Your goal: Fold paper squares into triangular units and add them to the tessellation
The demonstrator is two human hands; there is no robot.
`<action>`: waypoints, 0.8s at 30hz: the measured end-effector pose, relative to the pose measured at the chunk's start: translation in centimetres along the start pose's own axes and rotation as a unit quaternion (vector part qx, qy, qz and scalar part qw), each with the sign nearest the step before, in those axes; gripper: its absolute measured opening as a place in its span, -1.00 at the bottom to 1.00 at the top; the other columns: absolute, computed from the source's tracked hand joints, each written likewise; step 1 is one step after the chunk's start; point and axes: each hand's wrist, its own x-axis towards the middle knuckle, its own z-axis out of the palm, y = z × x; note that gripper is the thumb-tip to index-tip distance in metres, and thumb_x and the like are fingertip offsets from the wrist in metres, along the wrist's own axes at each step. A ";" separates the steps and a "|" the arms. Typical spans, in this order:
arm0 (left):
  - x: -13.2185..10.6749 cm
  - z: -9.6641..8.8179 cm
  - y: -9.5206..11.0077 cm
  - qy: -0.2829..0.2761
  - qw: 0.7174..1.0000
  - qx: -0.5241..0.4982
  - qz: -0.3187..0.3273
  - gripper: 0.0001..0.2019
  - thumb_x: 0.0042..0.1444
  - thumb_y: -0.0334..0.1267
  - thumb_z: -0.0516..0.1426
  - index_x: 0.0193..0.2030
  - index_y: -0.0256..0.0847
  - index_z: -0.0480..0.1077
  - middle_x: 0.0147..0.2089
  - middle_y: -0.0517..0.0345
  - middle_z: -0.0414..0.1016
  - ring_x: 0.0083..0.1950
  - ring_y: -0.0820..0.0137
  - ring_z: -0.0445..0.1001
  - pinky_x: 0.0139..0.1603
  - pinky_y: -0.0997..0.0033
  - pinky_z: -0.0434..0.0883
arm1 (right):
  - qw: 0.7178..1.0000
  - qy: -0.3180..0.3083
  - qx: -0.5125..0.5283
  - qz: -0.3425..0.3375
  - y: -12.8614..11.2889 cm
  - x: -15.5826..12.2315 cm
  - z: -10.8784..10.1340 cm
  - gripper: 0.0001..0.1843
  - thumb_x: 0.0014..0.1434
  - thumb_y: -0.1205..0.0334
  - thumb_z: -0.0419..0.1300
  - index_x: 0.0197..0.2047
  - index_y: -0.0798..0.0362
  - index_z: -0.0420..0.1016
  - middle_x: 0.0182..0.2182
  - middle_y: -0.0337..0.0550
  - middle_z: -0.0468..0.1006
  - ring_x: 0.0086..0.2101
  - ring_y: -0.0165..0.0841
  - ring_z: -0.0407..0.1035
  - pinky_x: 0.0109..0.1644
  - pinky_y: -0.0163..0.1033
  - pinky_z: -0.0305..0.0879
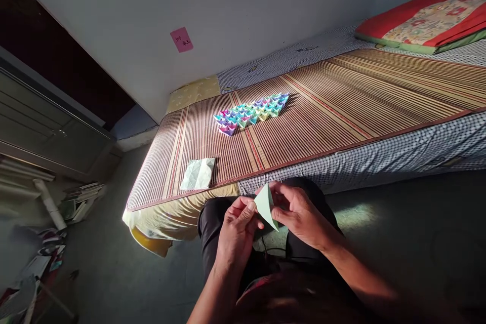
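Note:
A pale green piece of paper (266, 206), folded to a triangle-like shape, is held between both hands above my lap. My left hand (241, 228) pinches its left corner with thumb and forefinger. On the other side, my right hand (298, 212) grips the paper's right edge, its fingers partly behind the sheet. In front of me on the bed mat lies a square of creased pale green paper (198, 174). Farther back stand rows of small folded paper boats (252, 113) in purple, blue, green, pink and yellow.
The striped bamboo mat (322, 106) covers the bed, with checked cloth (360, 147) hanging at its near edge. A folded red and floral quilt (425, 23) lies at the far right. A pink note (181, 39) is on the wall. Books (81, 202) are stacked on the floor at left.

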 end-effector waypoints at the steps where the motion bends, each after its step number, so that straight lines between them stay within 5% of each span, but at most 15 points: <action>1: -0.1 0.1 0.0 -0.001 1.000 0.011 0.009 -0.70 -0.09 -0.20 0.48 -0.45 -0.31 0.48 -0.45 0.24 0.38 -0.49 0.58 0.28 -0.52 0.63 0.35 | 1.000 0.004 -0.023 -0.019 0.0 -0.1 0.2 -0.83 0.17 0.32 0.26 -0.14 0.04 0.59 -0.33 -0.18 0.59 -0.33 -0.34 0.48 -0.28 -0.31 0.42; 7: -0.4 0.3 -0.7 -0.013 0.999 -0.031 -0.016 -0.76 -0.01 -0.22 0.43 -0.40 -0.29 0.49 -0.36 0.12 0.48 -0.32 0.44 0.43 -0.27 0.48 0.41 | 0.978 0.058 -0.138 -0.143 0.9 -0.4 1.8 -0.73 0.26 0.45 0.13 -0.13 -0.02 0.62 -0.27 -0.12 0.57 -0.22 -0.28 0.48 -0.14 -0.22 0.43; 12: -0.8 0.0 -1.8 0.022 0.999 0.009 -0.045 -0.80 0.07 -0.15 0.35 -0.24 -0.21 0.55 -0.23 0.05 0.56 -0.16 0.23 0.51 -0.20 0.33 0.46 | 0.932 0.085 -0.264 -0.231 3.0 -0.3 2.2 -0.66 0.26 0.51 0.11 -0.11 -0.08 0.60 -0.30 -0.12 0.48 -0.23 -0.25 0.45 -0.13 -0.17 0.44; 17: -0.8 -0.2 -2.0 0.035 0.997 -0.020 -0.066 -0.83 0.06 -0.20 0.34 -0.27 -0.24 0.55 -0.27 0.03 0.56 -0.17 0.22 0.51 -0.17 0.30 0.47 | 0.910 0.096 -0.326 -0.237 3.9 0.0 1.9 -0.68 0.23 0.54 0.13 -0.14 -0.04 0.59 -0.28 -0.12 0.49 -0.20 -0.22 0.45 -0.09 -0.11 0.43; 24: -0.8 0.4 -1.9 0.029 0.991 -0.097 -0.083 -0.75 -0.07 -0.31 0.43 -0.25 -0.34 0.58 -0.29 0.02 0.58 -0.20 0.28 0.54 -0.07 0.31 0.44 | 0.923 0.082 -0.308 -0.215 4.6 -0.2 1.7 -0.63 0.23 0.52 0.18 0.04 -0.02 0.49 -0.19 -0.07 0.56 -0.13 -0.15 0.47 -0.02 0.00 0.42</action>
